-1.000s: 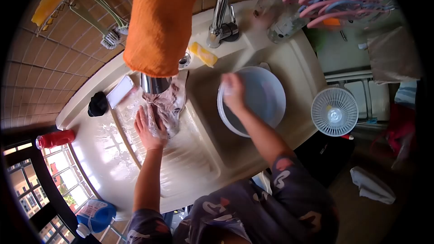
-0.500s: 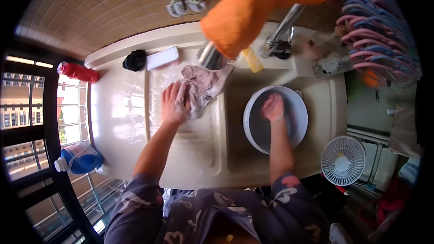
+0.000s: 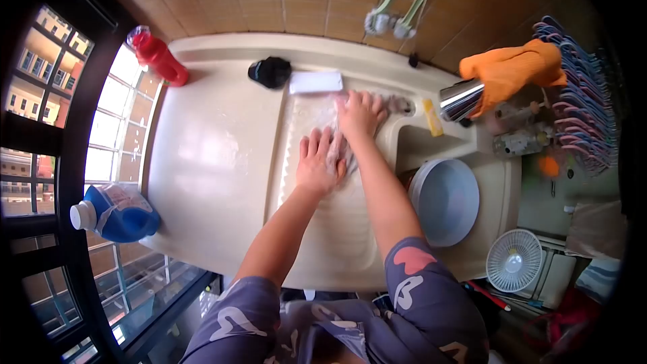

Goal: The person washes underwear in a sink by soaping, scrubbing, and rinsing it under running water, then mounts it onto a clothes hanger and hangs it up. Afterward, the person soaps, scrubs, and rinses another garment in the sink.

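Note:
A wet, pale pink garment [image 3: 347,155] is bunched on the ribbed drainboard [image 3: 323,229] of the beige sink. My left hand [image 3: 319,165] presses down on its near part, with cloth between thumb and fingers. Farther up, my right hand [image 3: 358,118] has its fingers curled over the garment, and both hands hide much of it. To the right, a white basin [image 3: 445,205] stands in the sink bowl, close to my right forearm.
Behind my hands lie a white phone-like slab [image 3: 315,82] and a black bundle [image 3: 269,72]. An orange cloth [image 3: 512,71] wraps the metal faucet [image 3: 461,100]. A yellow bar [image 3: 433,118] is on the sink ledge. Left are a red bottle [image 3: 159,59] and blue jug [image 3: 121,214].
My right hand has left the basin and moved left onto the garment. My left hand stays on the garment. The camera view has turned and shifted.

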Demonstrator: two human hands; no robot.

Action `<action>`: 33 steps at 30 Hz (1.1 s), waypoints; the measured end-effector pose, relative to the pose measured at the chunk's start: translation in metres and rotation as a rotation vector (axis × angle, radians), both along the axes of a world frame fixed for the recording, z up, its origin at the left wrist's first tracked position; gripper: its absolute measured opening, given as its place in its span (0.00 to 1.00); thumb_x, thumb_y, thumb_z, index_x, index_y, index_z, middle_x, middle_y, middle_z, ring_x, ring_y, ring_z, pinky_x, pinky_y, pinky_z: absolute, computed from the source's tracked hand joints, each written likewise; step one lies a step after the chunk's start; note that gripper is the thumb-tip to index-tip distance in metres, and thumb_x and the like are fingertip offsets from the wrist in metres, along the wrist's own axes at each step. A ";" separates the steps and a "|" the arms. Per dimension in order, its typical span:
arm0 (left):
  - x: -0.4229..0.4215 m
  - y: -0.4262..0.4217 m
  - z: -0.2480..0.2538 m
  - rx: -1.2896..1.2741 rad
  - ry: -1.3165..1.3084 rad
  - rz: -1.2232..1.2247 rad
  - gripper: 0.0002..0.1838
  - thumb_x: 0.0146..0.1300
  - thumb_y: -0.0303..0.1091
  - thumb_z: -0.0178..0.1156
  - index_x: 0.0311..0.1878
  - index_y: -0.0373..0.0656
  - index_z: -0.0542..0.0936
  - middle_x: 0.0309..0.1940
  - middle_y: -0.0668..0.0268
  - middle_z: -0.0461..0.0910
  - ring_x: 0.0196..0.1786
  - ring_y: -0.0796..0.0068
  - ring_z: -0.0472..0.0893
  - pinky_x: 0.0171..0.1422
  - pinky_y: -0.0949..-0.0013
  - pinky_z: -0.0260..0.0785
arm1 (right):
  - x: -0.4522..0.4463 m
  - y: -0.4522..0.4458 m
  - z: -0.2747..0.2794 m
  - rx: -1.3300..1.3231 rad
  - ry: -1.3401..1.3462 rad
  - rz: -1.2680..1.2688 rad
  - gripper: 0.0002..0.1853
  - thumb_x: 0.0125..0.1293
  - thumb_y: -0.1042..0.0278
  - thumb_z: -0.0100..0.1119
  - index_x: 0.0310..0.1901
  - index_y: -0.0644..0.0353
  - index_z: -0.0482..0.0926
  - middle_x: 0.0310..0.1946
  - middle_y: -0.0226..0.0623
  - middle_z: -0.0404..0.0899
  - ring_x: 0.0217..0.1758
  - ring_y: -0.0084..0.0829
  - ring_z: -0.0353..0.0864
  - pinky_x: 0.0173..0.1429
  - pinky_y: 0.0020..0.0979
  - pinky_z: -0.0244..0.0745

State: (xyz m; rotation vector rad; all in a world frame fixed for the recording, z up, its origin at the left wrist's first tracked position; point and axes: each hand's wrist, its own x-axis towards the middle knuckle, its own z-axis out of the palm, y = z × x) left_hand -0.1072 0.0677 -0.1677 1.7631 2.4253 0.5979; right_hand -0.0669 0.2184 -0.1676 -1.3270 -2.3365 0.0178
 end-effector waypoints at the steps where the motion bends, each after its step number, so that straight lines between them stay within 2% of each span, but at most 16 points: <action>1: 0.002 -0.009 0.003 -0.041 0.018 0.018 0.42 0.58 0.50 0.58 0.75 0.47 0.61 0.74 0.54 0.59 0.77 0.45 0.55 0.80 0.43 0.42 | -0.001 -0.010 -0.007 -0.018 0.062 0.106 0.21 0.61 0.50 0.63 0.53 0.49 0.79 0.58 0.41 0.74 0.63 0.53 0.66 0.67 0.58 0.56; 3: -0.003 -0.024 0.017 -0.176 -0.039 0.012 0.42 0.59 0.50 0.58 0.76 0.47 0.60 0.76 0.56 0.56 0.78 0.46 0.52 0.80 0.42 0.40 | 0.021 -0.043 -0.017 -0.095 0.251 0.362 0.16 0.57 0.57 0.68 0.48 0.48 0.82 0.49 0.36 0.80 0.56 0.47 0.72 0.59 0.49 0.66; 4: -0.013 -0.019 0.024 -0.292 -0.068 0.028 0.42 0.60 0.50 0.57 0.76 0.48 0.58 0.77 0.58 0.54 0.79 0.47 0.49 0.81 0.42 0.37 | 0.031 -0.069 -0.010 -0.148 0.475 0.333 0.12 0.55 0.60 0.71 0.40 0.53 0.82 0.39 0.40 0.81 0.45 0.47 0.77 0.53 0.48 0.70; 5: -0.015 -0.018 0.025 -0.288 -0.079 0.020 0.42 0.60 0.50 0.57 0.76 0.48 0.58 0.77 0.58 0.54 0.79 0.47 0.49 0.81 0.42 0.37 | 0.047 -0.092 -0.009 -0.144 0.463 0.326 0.12 0.55 0.60 0.71 0.40 0.53 0.82 0.39 0.40 0.81 0.45 0.47 0.77 0.53 0.48 0.70; 7: -0.010 -0.012 0.019 -0.251 -0.093 0.026 0.40 0.63 0.48 0.54 0.77 0.49 0.57 0.79 0.60 0.49 0.81 0.48 0.43 0.81 0.43 0.34 | 0.078 -0.115 -0.006 -0.464 0.591 0.215 0.13 0.54 0.61 0.72 0.29 0.56 0.76 0.27 0.43 0.80 0.33 0.48 0.78 0.47 0.51 0.71; 8: -0.012 -0.013 0.010 -0.201 -0.092 -0.006 0.38 0.65 0.47 0.50 0.77 0.48 0.56 0.79 0.60 0.49 0.81 0.49 0.42 0.81 0.43 0.33 | 0.068 -0.106 -0.015 -0.387 0.460 0.159 0.19 0.55 0.58 0.72 0.23 0.55 0.70 0.19 0.44 0.75 0.26 0.49 0.76 0.42 0.52 0.69; 11: -0.012 -0.003 0.007 -0.202 -0.118 0.005 0.37 0.66 0.46 0.49 0.77 0.47 0.56 0.79 0.60 0.50 0.81 0.48 0.42 0.81 0.42 0.32 | 0.012 -0.037 -0.006 0.125 0.171 0.143 0.16 0.60 0.55 0.66 0.25 0.54 0.72 0.26 0.40 0.78 0.36 0.46 0.77 0.41 0.50 0.68; 12: -0.017 0.004 0.009 -0.195 -0.121 -0.001 0.37 0.66 0.46 0.49 0.77 0.47 0.56 0.79 0.60 0.50 0.81 0.48 0.42 0.81 0.42 0.32 | -0.002 -0.018 -0.005 0.116 0.127 0.085 0.13 0.62 0.56 0.65 0.29 0.54 0.75 0.30 0.39 0.80 0.42 0.45 0.77 0.44 0.48 0.70; 16: -0.013 -0.010 0.018 -0.325 -0.056 -0.088 0.39 0.64 0.48 0.51 0.77 0.46 0.56 0.79 0.61 0.49 0.81 0.47 0.43 0.81 0.41 0.31 | 0.011 -0.061 0.002 -0.071 0.274 0.040 0.12 0.61 0.57 0.66 0.37 0.56 0.78 0.33 0.40 0.81 0.40 0.47 0.78 0.45 0.45 0.74; 20: -0.015 -0.001 0.005 -0.189 -0.115 -0.072 0.40 0.63 0.49 0.53 0.76 0.45 0.57 0.79 0.62 0.49 0.81 0.48 0.43 0.80 0.40 0.33 | 0.055 -0.097 0.004 -0.206 0.334 0.124 0.13 0.59 0.57 0.67 0.30 0.57 0.77 0.27 0.43 0.80 0.30 0.50 0.79 0.36 0.49 0.74; 22: -0.016 0.000 -0.002 -0.163 -0.100 -0.072 0.40 0.63 0.49 0.52 0.77 0.44 0.57 0.79 0.61 0.50 0.81 0.48 0.44 0.80 0.40 0.33 | 0.031 -0.062 -0.001 -0.022 0.148 0.183 0.14 0.60 0.58 0.67 0.27 0.56 0.74 0.27 0.46 0.79 0.31 0.51 0.78 0.35 0.49 0.73; 25: -0.008 -0.005 -0.010 -0.064 -0.108 -0.007 0.34 0.63 0.44 0.55 0.71 0.42 0.64 0.75 0.57 0.59 0.78 0.45 0.52 0.80 0.41 0.40 | 0.001 0.003 0.005 -0.143 -0.089 0.146 0.19 0.64 0.49 0.57 0.31 0.59 0.77 0.32 0.50 0.80 0.39 0.56 0.78 0.43 0.54 0.73; 26: -0.010 -0.010 -0.012 0.028 -0.143 0.030 0.29 0.62 0.41 0.56 0.65 0.41 0.68 0.71 0.55 0.63 0.76 0.44 0.56 0.78 0.42 0.44 | 0.006 0.025 0.009 -0.052 -0.045 0.220 0.19 0.66 0.49 0.56 0.33 0.60 0.79 0.33 0.52 0.80 0.39 0.57 0.78 0.44 0.53 0.73; 28: -0.030 -0.023 -0.002 0.243 -0.181 0.063 0.16 0.60 0.34 0.59 0.50 0.40 0.72 0.64 0.51 0.70 0.70 0.40 0.64 0.74 0.44 0.54 | 0.032 0.028 0.034 0.008 -0.071 0.168 0.16 0.62 0.51 0.61 0.35 0.58 0.78 0.46 0.47 0.80 0.50 0.53 0.77 0.53 0.49 0.72; 31: -0.045 -0.047 -0.018 0.299 -0.327 0.109 0.24 0.60 0.36 0.59 0.59 0.40 0.70 0.71 0.51 0.64 0.74 0.41 0.59 0.77 0.45 0.49 | 0.089 -0.061 0.005 0.008 0.273 0.298 0.19 0.55 0.52 0.69 0.35 0.58 0.76 0.53 0.49 0.76 0.56 0.54 0.73 0.60 0.50 0.67; 33: -0.042 -0.040 0.013 0.136 -0.219 0.029 0.28 0.62 0.39 0.56 0.66 0.41 0.67 0.73 0.52 0.61 0.76 0.43 0.55 0.79 0.44 0.45 | 0.072 -0.099 0.011 0.138 0.001 0.208 0.22 0.53 0.48 0.71 0.38 0.56 0.76 0.57 0.53 0.72 0.59 0.57 0.71 0.65 0.50 0.64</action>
